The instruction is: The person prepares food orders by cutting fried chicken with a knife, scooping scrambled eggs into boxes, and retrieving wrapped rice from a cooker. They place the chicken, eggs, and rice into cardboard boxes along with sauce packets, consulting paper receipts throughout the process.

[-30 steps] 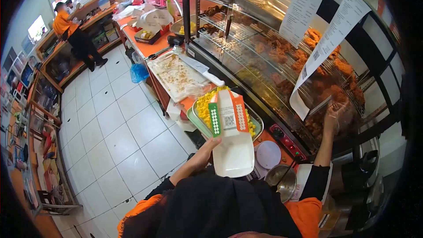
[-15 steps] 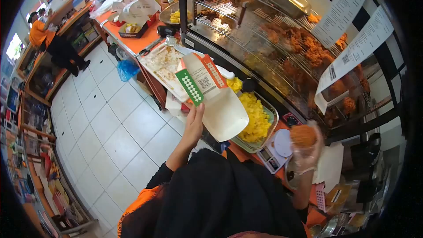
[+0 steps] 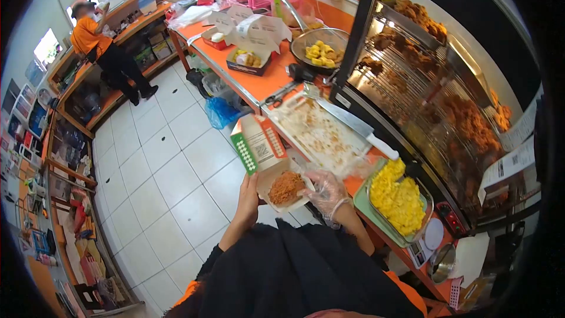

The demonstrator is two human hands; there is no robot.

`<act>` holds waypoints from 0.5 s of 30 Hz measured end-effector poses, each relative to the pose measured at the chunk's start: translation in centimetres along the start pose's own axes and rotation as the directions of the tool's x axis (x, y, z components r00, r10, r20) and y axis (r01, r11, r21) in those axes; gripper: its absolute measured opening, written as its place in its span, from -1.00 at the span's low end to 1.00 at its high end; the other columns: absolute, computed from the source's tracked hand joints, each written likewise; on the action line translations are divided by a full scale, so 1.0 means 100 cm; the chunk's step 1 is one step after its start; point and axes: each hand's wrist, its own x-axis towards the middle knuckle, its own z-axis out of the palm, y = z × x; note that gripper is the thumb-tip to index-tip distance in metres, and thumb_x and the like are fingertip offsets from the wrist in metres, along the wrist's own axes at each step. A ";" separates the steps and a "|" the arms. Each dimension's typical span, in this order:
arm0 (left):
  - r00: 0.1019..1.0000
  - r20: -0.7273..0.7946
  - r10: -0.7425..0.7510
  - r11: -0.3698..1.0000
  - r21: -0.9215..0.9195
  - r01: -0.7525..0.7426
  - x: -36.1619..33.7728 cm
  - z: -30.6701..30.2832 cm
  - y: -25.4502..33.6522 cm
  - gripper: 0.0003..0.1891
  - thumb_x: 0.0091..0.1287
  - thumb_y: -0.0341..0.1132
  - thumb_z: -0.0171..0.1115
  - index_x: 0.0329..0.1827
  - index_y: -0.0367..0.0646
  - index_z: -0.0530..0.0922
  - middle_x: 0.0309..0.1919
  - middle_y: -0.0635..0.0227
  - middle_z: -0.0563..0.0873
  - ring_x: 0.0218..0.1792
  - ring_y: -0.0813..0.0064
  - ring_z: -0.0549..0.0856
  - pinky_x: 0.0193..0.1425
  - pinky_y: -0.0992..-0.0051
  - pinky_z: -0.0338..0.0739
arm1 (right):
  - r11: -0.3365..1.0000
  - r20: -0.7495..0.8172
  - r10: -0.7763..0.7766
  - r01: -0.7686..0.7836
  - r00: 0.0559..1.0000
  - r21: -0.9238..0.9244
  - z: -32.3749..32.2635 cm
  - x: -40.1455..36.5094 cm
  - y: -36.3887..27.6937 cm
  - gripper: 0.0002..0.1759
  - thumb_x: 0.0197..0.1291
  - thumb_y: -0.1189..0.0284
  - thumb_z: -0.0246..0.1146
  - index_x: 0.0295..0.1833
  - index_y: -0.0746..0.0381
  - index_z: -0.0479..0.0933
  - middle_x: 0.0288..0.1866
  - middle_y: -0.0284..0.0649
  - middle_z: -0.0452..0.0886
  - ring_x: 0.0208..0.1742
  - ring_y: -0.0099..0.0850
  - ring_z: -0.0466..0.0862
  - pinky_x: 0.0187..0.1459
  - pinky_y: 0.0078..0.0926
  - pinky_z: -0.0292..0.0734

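Observation:
My left hand (image 3: 246,201) is closed around the side of an open paper takeaway box (image 3: 265,168) with a green and orange patterned lid. An orange-brown mound of what looks like rice (image 3: 286,188) sits in the box's tray. My right hand (image 3: 327,193), in a clear plastic glove, has its fingers curled against the right side of the mound. The box is held in front of my body, beside the counter. Some of my right fingertips are hidden by the mound and the box edge.
On the counter lie a cutting board (image 3: 323,132) with crumbs, a knife (image 3: 353,123), a tray of yellow food (image 3: 397,203), a scale (image 3: 421,253) and filled boxes (image 3: 250,62). A heated cabinet (image 3: 406,65) holds fried pieces. Another person (image 3: 97,41) stands far left.
My right hand has brought the mound from above the scale leftward into the box. The box has moved slightly down, and the view has turned left.

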 end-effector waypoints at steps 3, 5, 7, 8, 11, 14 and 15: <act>0.999 0.010 -0.051 0.986 -0.157 0.052 0.027 -0.015 0.019 -0.49 0.48 0.03 -0.20 0.39 -0.04 0.17 0.19 0.19 0.47 0.09 0.27 0.61 -0.13 0.28 0.68 | 0.980 -0.027 -0.149 0.144 0.988 -0.138 0.031 0.033 0.013 -0.45 0.09 0.38 0.39 0.19 0.23 0.39 0.16 -0.11 0.50 0.07 -0.26 0.54 0.14 -0.49 0.42; 0.999 0.006 -0.048 0.988 -0.148 0.048 0.056 -0.016 0.022 -0.48 0.48 0.04 -0.20 0.39 -0.03 0.16 0.22 0.20 0.44 0.12 0.25 0.59 -0.07 0.24 0.65 | 0.915 0.063 -0.015 -0.012 0.998 0.404 0.050 0.061 0.022 -0.45 0.12 0.44 0.35 0.23 0.23 0.37 0.19 -0.12 0.48 0.06 -0.29 0.54 0.14 -0.48 0.43; 0.998 0.029 -0.055 0.984 -0.169 0.059 0.089 -0.014 0.024 -0.46 0.48 0.05 -0.21 0.41 -0.02 0.13 0.27 0.24 0.40 0.19 0.24 0.53 0.04 0.20 0.60 | 0.671 0.193 0.222 -0.293 0.956 0.681 0.048 0.097 0.017 -0.40 0.14 0.47 0.31 0.31 0.23 0.34 0.27 -0.08 0.41 0.10 -0.31 0.51 0.15 -0.43 0.43; 0.998 0.037 -0.051 0.981 -0.184 0.057 0.110 -0.014 0.028 -0.46 0.48 0.06 -0.20 0.41 -0.01 0.13 0.27 0.24 0.40 0.19 0.24 0.52 0.06 0.20 0.59 | 0.752 0.138 0.214 -0.253 0.967 0.608 0.053 0.116 0.029 -0.38 0.14 0.49 0.30 0.34 0.24 0.31 0.30 -0.06 0.38 0.12 -0.31 0.50 0.15 -0.41 0.44; 1.000 -0.003 -0.006 0.970 -0.243 0.005 0.173 -0.014 0.045 -0.48 0.47 0.02 -0.13 0.38 -0.05 0.17 0.16 0.19 0.48 0.10 0.29 0.58 -0.04 0.20 0.63 | 0.860 -0.081 0.145 -0.085 0.986 0.503 0.093 0.178 0.100 -0.31 0.14 0.55 0.28 0.39 0.27 0.20 0.36 -0.03 0.32 0.17 -0.33 0.48 0.14 -0.40 0.46; 0.985 -0.057 0.164 0.963 -0.205 -0.172 0.264 -0.032 0.043 -0.44 0.48 0.07 -0.19 0.42 -0.02 0.09 0.28 0.25 0.39 0.22 0.24 0.49 0.09 0.13 0.55 | 0.805 -0.153 0.197 -0.070 0.968 0.589 0.096 0.245 0.106 -0.28 0.10 0.56 0.31 0.39 0.28 0.21 0.35 -0.03 0.33 0.21 -0.30 0.47 0.13 -0.39 0.47; 0.987 -0.091 0.129 0.957 -0.248 -0.148 0.287 -0.035 0.049 -0.44 0.49 0.05 -0.19 0.43 -0.02 0.05 0.28 0.23 0.37 0.24 0.25 0.47 0.07 0.16 0.56 | 0.865 -0.184 0.160 -0.048 0.970 0.500 0.088 0.265 0.092 -0.27 0.07 0.56 0.33 0.37 0.29 0.23 0.34 -0.03 0.34 0.23 -0.29 0.47 0.12 -0.38 0.48</act>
